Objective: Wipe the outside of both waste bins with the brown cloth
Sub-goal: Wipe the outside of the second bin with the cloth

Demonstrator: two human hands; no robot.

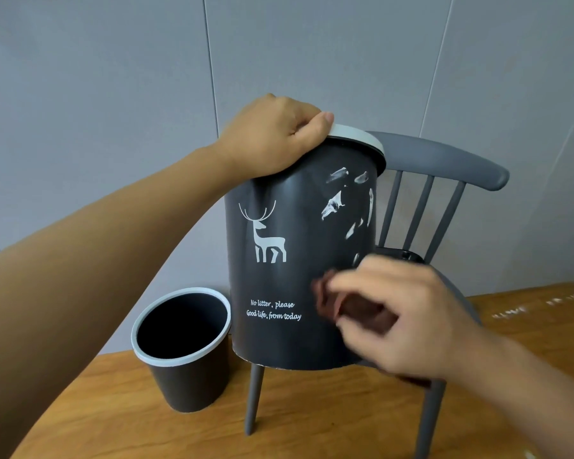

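Wooden bench (312, 419); grey chair (444, 157) at far right. Large dark deer-print waste bin (279, 276) held tilted above bench, white smears upper right. Smaller dark waste bin (186, 376) upright, near left. Left hand (275, 134) fingers curled over large bin's rim. Right hand (401, 319) fingers pinching brown cloth (345, 306) against bin's lower right side.

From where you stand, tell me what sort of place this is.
Probably a plain indoor room, maybe a home or office corner: grey panelled wall, grey spindle-back chair, wood-grain floor under two dark waste bins.
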